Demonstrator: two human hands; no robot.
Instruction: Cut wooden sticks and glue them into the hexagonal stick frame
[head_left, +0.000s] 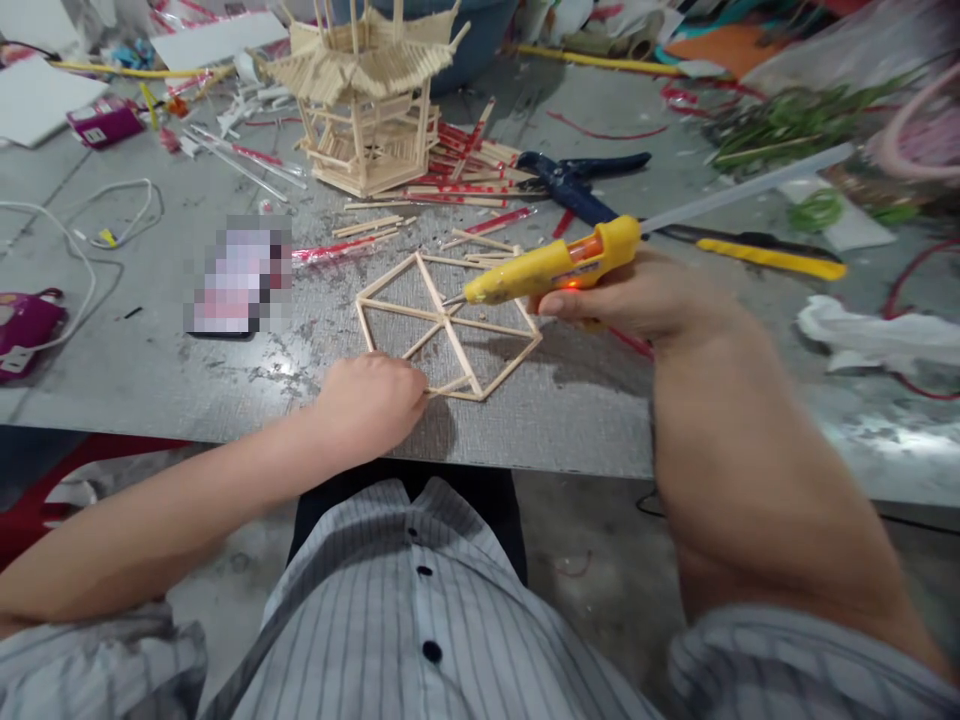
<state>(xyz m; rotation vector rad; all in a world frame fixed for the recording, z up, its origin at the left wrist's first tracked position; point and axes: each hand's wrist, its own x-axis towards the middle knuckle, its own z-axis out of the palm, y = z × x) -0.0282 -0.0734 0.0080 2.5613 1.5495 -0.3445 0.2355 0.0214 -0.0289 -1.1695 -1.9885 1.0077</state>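
A hexagonal frame [459, 345] of thin wooden sticks, with sticks crossing at its middle, lies on the grey table. My left hand [371, 405] is closed at its near left corner, hiding that corner. A thin stick end shows between my left hand and the near corner. My right hand [637, 295] grips a yellow hot glue gun [551, 265], its tip pointing at the middle crossing. A translucent glue stick [750, 188] sticks out of the gun's back end. Whether the tip touches the wood I cannot tell.
A wooden stick pavilion model [367, 120] stands at the back, beside red-wrapped chopsticks [480, 155]. Dark blue pliers [574, 185] and a yellow-black cutter knife [772, 258] lie beyond the glue gun. A blurred-out phone [232, 285] lies left. White tissue [877, 330] is at right.
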